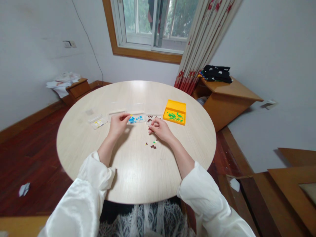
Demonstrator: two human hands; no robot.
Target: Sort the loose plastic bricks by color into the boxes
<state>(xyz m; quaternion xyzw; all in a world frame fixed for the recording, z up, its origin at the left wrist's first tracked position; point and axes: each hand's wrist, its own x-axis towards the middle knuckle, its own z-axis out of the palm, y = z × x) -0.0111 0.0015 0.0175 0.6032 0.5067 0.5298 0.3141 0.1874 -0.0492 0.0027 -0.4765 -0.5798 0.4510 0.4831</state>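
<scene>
My left hand (118,124) is closed in a pinch beside a clear box of blue pieces (135,118), and a small yellow piece (131,115) shows at its fingertips. My right hand (161,129) has its fingers curled together in front of a clear box of dark brown pieces (149,118); whatever its fingertips hold, if anything, is too small to make out. Just below the right hand, several loose brown pieces (153,147) lie on the table with a tiny green piece (154,142) and yellow bits. An open yellow case (175,104) contains many green pieces (174,116).
The round pale table (138,177) carries a clear box with yellow and white pieces (98,123) at the left. Another clear box (117,111) is partly behind my left hand. Beyond the table stand a wooden cabinet (229,105), a curtain (195,46) and a window.
</scene>
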